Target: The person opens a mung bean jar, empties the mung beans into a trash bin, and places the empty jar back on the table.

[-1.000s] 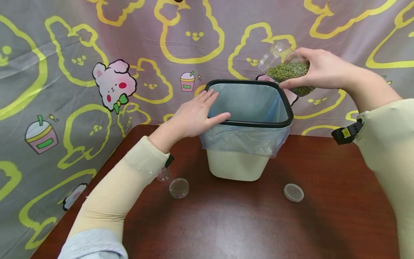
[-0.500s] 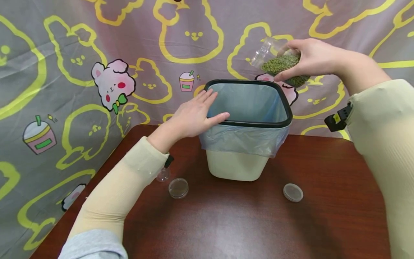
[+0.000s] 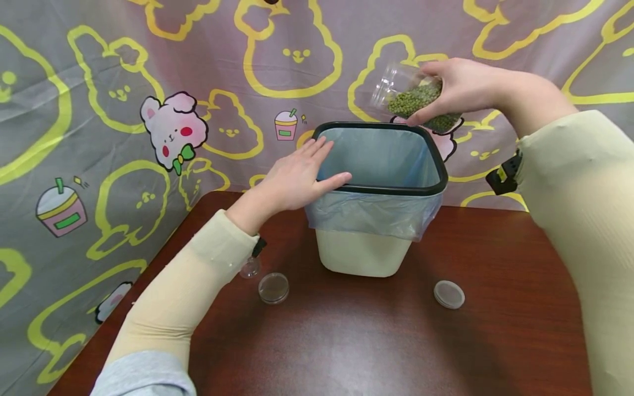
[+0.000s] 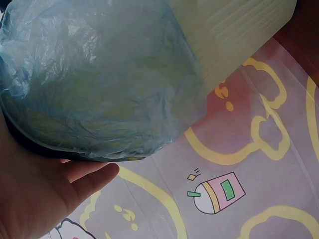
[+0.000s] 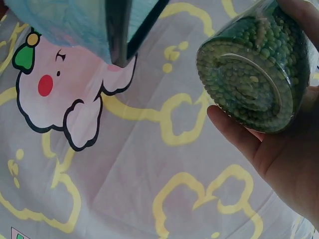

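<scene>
Up at the right, the right hand (image 3: pixel 465 88) has a clear jar (image 3: pixel 402 82), its grip clamped firmly around the sides, thumb below and fingers above. The jar leans well over, mouth to the left and slightly raised, base lower down to the right, and the green beans (image 3: pixel 416 103) lie along its lower side. In the head view it sits just above the back right corner of the bin (image 3: pixel 364 254); the right wrist view shows a gap between jar and rim.

Over to the left hand (image 3: pixel 293 179): grip apart, fingers straight, thumb spread wide, the hand against the black rim (image 3: pixel 391 191) at the bin's near left corner. A blue bag (image 3: pixel 378 212) lines the bin, its edge folded down outside.

Down on the brown worktop (image 3: pixel 376 341), a round clear dish (image 3: pixel 273 288) lies in front of the bin to the left, with a smaller clear piece (image 3: pixel 250 267) just beside it, near the left sleeve (image 3: pixel 183 300). Out right, well apart from those two, a whitish disc (image 3: pixel 449 294) lies flat. Behind it all hangs a grey cloth (image 3: pixel 225 60) printed with yellow cartoon outlines.
</scene>
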`<move>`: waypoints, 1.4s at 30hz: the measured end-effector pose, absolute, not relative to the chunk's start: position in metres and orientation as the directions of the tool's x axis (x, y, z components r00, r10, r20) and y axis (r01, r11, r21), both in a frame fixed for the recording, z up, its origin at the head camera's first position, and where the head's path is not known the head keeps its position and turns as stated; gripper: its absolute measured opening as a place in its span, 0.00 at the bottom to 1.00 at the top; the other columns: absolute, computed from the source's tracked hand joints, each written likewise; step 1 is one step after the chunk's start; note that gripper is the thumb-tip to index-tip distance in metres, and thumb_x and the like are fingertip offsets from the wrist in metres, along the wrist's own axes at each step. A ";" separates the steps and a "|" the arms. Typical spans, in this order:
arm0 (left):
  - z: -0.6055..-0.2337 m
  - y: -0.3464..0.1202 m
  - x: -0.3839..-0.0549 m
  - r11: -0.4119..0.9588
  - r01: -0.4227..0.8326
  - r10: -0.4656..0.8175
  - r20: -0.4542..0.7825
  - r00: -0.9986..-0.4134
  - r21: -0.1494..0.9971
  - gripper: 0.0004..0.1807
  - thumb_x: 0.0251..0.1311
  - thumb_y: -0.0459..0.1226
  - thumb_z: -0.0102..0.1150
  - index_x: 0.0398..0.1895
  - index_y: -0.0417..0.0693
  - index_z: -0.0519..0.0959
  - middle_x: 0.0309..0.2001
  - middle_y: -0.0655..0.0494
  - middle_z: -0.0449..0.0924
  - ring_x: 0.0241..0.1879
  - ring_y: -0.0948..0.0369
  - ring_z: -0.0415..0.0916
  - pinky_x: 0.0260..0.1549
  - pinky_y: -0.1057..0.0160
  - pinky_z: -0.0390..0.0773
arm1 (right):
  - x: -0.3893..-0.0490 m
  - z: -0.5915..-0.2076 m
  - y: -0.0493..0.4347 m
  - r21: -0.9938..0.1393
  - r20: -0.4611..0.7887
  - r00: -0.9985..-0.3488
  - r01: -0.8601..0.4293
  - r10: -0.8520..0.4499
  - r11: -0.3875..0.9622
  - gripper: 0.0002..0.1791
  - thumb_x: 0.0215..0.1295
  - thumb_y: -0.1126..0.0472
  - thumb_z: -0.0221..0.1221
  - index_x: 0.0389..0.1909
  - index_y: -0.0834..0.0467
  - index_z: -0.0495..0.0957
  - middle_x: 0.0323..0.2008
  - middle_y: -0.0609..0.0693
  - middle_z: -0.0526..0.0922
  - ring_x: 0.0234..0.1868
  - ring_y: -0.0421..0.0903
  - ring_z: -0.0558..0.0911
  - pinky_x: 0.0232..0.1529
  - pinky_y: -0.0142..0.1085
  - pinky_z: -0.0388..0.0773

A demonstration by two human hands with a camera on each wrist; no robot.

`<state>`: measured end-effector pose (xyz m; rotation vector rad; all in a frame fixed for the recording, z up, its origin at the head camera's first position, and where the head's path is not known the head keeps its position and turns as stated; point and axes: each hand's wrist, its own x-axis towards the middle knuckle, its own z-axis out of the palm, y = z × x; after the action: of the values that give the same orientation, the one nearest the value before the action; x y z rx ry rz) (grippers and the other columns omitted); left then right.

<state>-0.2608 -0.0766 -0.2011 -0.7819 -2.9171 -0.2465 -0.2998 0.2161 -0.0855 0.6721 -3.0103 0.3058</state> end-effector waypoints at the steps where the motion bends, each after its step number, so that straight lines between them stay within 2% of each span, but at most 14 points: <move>1: -0.201 -0.077 -0.261 0.854 0.504 0.486 0.147 -0.861 0.128 0.49 0.62 0.71 0.34 0.77 0.50 0.49 0.77 0.53 0.42 0.75 0.55 0.39 0.68 0.50 0.51 | -0.300 -0.087 0.216 -0.176 0.079 -0.904 -0.428 -0.421 0.886 0.49 0.54 0.40 0.68 0.68 0.61 0.59 0.61 0.66 0.66 0.53 0.61 0.68 0.47 0.53 0.66; 10: -0.202 -0.078 -0.260 0.851 0.509 0.490 0.152 -0.858 0.130 0.49 0.62 0.71 0.34 0.77 0.50 0.49 0.77 0.52 0.43 0.75 0.55 0.38 0.68 0.50 0.50 | -0.302 -0.086 0.220 -0.103 0.079 -0.901 -0.433 -0.426 0.896 0.48 0.53 0.43 0.69 0.69 0.61 0.60 0.58 0.70 0.68 0.52 0.63 0.70 0.43 0.53 0.68; 16: -0.203 -0.080 -0.260 0.849 0.511 0.489 0.166 -0.856 0.132 0.50 0.62 0.72 0.33 0.77 0.50 0.50 0.77 0.51 0.44 0.75 0.55 0.38 0.68 0.50 0.51 | -0.301 -0.086 0.223 -0.057 0.081 -0.901 -0.432 -0.427 0.900 0.47 0.53 0.44 0.70 0.68 0.60 0.61 0.51 0.67 0.72 0.44 0.60 0.73 0.35 0.48 0.70; 23: -0.203 -0.080 -0.260 0.847 0.515 0.493 0.171 -0.853 0.130 0.49 0.62 0.71 0.34 0.77 0.49 0.50 0.77 0.51 0.44 0.75 0.55 0.39 0.68 0.50 0.51 | -0.302 -0.091 0.227 -0.070 0.045 -0.902 -0.432 -0.430 0.899 0.48 0.53 0.46 0.70 0.69 0.63 0.59 0.58 0.72 0.68 0.52 0.64 0.71 0.46 0.57 0.68; 29: -0.202 -0.079 -0.260 0.845 0.518 0.495 0.169 -0.852 0.133 0.49 0.62 0.71 0.34 0.77 0.49 0.50 0.77 0.52 0.44 0.75 0.55 0.38 0.68 0.50 0.51 | -0.304 -0.094 0.230 -0.058 0.008 -0.905 -0.424 -0.424 0.904 0.50 0.52 0.46 0.70 0.69 0.64 0.57 0.60 0.75 0.66 0.57 0.68 0.69 0.51 0.60 0.67; 42: -0.202 -0.078 -0.259 0.847 0.513 0.493 0.158 -0.856 0.137 0.49 0.62 0.71 0.34 0.77 0.50 0.49 0.77 0.53 0.43 0.75 0.55 0.38 0.68 0.50 0.51 | -0.305 -0.093 0.231 -0.043 -0.017 -0.911 -0.410 -0.411 0.911 0.53 0.52 0.45 0.70 0.71 0.64 0.54 0.61 0.75 0.66 0.54 0.66 0.72 0.51 0.59 0.68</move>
<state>-0.2592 -0.0780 -0.2019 -0.7941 -2.9061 -0.2655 -0.3047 0.2306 -0.0930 0.6652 -3.0962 0.0613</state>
